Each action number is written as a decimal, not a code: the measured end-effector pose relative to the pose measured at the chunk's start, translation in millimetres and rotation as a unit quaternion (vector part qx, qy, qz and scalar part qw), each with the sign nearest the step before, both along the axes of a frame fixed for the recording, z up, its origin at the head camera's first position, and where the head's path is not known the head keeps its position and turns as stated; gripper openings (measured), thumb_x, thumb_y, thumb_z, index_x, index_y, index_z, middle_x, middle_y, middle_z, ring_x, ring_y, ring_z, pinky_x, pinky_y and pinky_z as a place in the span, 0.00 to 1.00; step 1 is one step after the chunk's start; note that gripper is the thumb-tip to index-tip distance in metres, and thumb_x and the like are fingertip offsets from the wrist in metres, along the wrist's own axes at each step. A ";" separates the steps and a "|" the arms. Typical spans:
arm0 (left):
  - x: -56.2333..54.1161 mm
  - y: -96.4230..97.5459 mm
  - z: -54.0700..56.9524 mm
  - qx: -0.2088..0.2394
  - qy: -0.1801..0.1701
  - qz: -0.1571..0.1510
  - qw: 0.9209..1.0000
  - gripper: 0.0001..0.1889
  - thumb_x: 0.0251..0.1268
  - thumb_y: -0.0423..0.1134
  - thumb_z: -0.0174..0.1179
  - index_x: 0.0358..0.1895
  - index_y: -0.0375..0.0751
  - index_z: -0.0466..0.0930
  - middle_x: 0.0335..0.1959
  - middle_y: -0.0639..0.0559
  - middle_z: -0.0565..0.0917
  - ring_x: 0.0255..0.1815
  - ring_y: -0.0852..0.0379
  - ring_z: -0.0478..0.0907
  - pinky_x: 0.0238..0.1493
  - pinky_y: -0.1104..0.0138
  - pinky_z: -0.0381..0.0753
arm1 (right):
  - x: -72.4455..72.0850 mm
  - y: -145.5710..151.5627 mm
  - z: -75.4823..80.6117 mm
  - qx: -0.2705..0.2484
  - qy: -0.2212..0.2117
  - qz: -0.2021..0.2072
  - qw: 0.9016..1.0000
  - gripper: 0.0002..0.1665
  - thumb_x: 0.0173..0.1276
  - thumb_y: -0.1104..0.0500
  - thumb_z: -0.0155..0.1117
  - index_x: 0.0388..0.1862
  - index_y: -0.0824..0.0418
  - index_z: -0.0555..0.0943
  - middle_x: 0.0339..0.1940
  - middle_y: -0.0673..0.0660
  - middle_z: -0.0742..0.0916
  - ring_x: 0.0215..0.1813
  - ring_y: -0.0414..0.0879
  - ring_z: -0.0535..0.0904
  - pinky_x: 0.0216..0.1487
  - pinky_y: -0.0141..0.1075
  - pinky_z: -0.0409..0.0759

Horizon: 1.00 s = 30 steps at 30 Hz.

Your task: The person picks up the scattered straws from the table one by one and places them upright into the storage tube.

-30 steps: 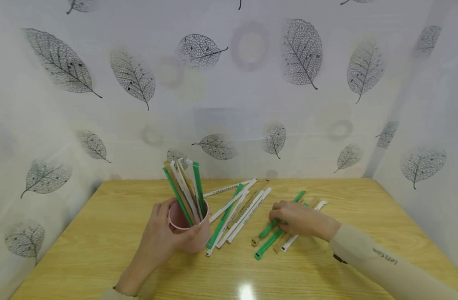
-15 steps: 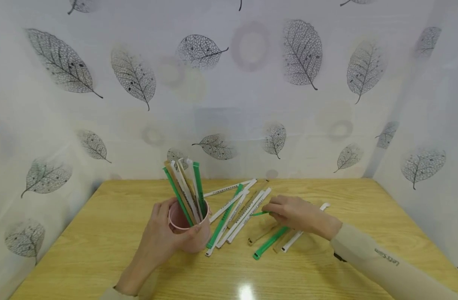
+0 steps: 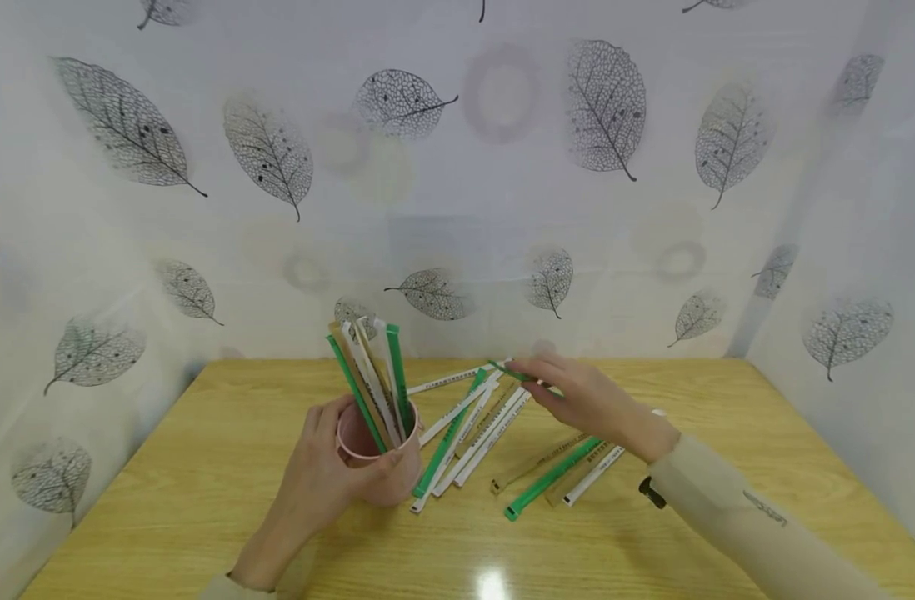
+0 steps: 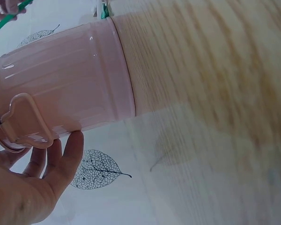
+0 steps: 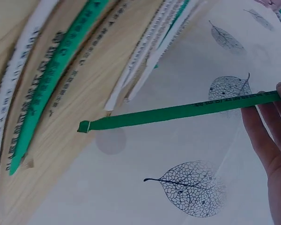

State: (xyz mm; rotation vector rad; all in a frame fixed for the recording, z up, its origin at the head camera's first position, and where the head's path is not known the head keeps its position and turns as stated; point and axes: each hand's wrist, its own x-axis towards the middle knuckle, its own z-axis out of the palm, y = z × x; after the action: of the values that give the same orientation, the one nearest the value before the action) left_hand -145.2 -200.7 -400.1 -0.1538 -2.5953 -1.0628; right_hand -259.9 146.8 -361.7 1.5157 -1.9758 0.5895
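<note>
My left hand (image 3: 326, 467) grips a pink cup (image 3: 393, 483), thumb across the near side and fingers round the left. In the left wrist view its small side handle (image 4: 28, 119) shows close to my fingers, and the cup stands on the table. Several green, white and brown paper-wrapped straws (image 3: 367, 375) lean upright inside it. My right hand (image 3: 588, 404) holds a green wrapped straw (image 5: 178, 112) by one end, raised above the table. In the right wrist view that straw stretches left from my fingertips, with its far end free.
Between cup and right hand lies a loose pile of white, green and brown wrapped straws (image 3: 452, 433). A smaller group with a green straw (image 3: 551, 479) lies at the right, under my forearm. Leaf-patterned cloth (image 3: 457, 208) walls the back and sides of the wooden table (image 3: 397, 558).
My right hand has picked the green straw from the right-hand group, lifting it up and leftward over the middle pile. The left hand and cup have stayed put.
</note>
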 end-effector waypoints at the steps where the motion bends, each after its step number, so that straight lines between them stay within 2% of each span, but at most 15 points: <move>1: -0.2 0.1 -0.3 0.000 0.001 0.000 1.000 0.47 0.54 0.61 0.75 0.71 0.38 0.66 0.59 0.38 0.72 0.57 0.39 0.79 0.50 0.49 0.87 | -1.1 -2.2 3.1 -0.019 -0.018 0.006 1.000 0.16 0.80 0.60 0.56 0.59 0.67 0.80 0.42 0.58 0.87 0.35 0.43 0.85 0.35 0.24 0.82; 3: -0.5 0.3 -0.5 0.000 0.001 -0.001 1.000 0.47 0.54 0.61 0.75 0.71 0.38 0.66 0.59 0.38 0.72 0.57 0.40 0.79 0.50 0.49 0.87 | -3.0 -7.5 9.8 -0.057 -0.049 0.019 0.997 0.17 0.74 0.66 0.64 0.58 0.69 0.80 0.42 0.60 0.88 0.37 0.46 0.88 0.36 0.27 0.85; 5: -0.7 0.4 -0.6 0.001 0.001 0.000 1.000 0.47 0.54 0.61 0.74 0.71 0.38 0.66 0.59 0.38 0.72 0.57 0.40 0.79 0.50 0.49 0.87 | -3.5 -13.8 17.2 -0.092 -0.065 0.020 0.993 0.23 0.64 0.75 0.70 0.58 0.70 0.80 0.41 0.61 0.89 0.37 0.49 0.89 0.35 0.28 0.87; 7: -0.9 0.5 -0.4 0.001 0.001 0.000 1.000 0.47 0.54 0.61 0.74 0.71 0.38 0.66 0.60 0.38 0.72 0.57 0.40 0.79 0.50 0.49 0.87 | -2.8 -20.8 25.2 -0.123 -0.075 0.016 0.989 0.30 0.56 0.80 0.72 0.58 0.70 0.80 0.40 0.61 0.89 0.37 0.50 0.89 0.33 0.29 0.87; 8: -0.9 0.5 -0.3 0.001 0.000 0.001 1.000 0.47 0.54 0.61 0.74 0.71 0.38 0.66 0.60 0.38 0.72 0.57 0.40 0.79 0.50 0.49 0.87 | -1.9 -24.3 29.2 -0.135 -0.081 0.013 0.987 0.30 0.55 0.80 0.72 0.58 0.70 0.80 0.39 0.61 0.90 0.36 0.50 0.89 0.33 0.29 0.87; 11: -1.0 0.6 0.1 0.001 -0.002 0.001 1.000 0.47 0.55 0.61 0.74 0.71 0.38 0.66 0.60 0.38 0.71 0.58 0.40 0.79 0.50 0.49 0.87 | 1.5 -35.1 41.5 -0.169 -0.106 0.007 0.980 0.29 0.57 0.78 0.72 0.58 0.69 0.80 0.38 0.61 0.91 0.37 0.51 0.89 0.34 0.29 0.87; 14: -0.7 0.7 0.4 -0.002 -0.002 0.001 1.000 0.47 0.55 0.61 0.74 0.71 0.37 0.66 0.60 0.38 0.71 0.57 0.40 0.79 0.49 0.49 0.87 | 3.8 -45.6 52.1 -0.200 -0.141 0.018 0.969 0.27 0.59 0.77 0.72 0.59 0.70 0.80 0.37 0.63 0.91 0.37 0.52 0.89 0.35 0.31 0.88; 21: -0.2 0.5 1.1 -0.005 0.003 0.005 1.000 0.47 0.55 0.61 0.74 0.71 0.36 0.66 0.60 0.38 0.72 0.57 0.40 0.80 0.49 0.49 0.87 | 6.5 -67.5 67.6 -0.266 -0.226 0.071 0.934 0.28 0.61 0.78 0.69 0.62 0.73 0.76 0.40 0.69 0.88 0.39 0.46 0.90 0.36 0.39 0.90; 26: -0.3 0.8 0.8 -0.004 -0.002 0.005 1.000 0.48 0.54 0.62 0.74 0.71 0.37 0.66 0.59 0.38 0.72 0.57 0.40 0.80 0.50 0.48 0.87 | 11.4 -82.9 79.4 -0.304 -0.261 0.102 0.911 0.30 0.62 0.80 0.66 0.64 0.74 0.74 0.41 0.72 0.86 0.39 0.40 0.90 0.36 0.44 0.90; 30: -0.1 1.1 0.8 -0.002 -0.008 0.007 1.000 0.48 0.54 0.62 0.74 0.72 0.37 0.66 0.60 0.38 0.72 0.58 0.40 0.79 0.51 0.49 0.87 | 15.7 -96.6 88.3 -0.323 -0.264 0.117 0.901 0.30 0.62 0.80 0.65 0.64 0.75 0.72 0.40 0.73 0.85 0.39 0.39 0.90 0.35 0.47 0.90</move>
State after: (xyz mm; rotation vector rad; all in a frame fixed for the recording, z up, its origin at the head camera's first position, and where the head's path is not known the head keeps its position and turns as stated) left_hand -145.3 -199.6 -399.3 -0.1296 -2.6087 -1.0577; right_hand -244.1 50.3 -273.4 1.2363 -1.6709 1.7164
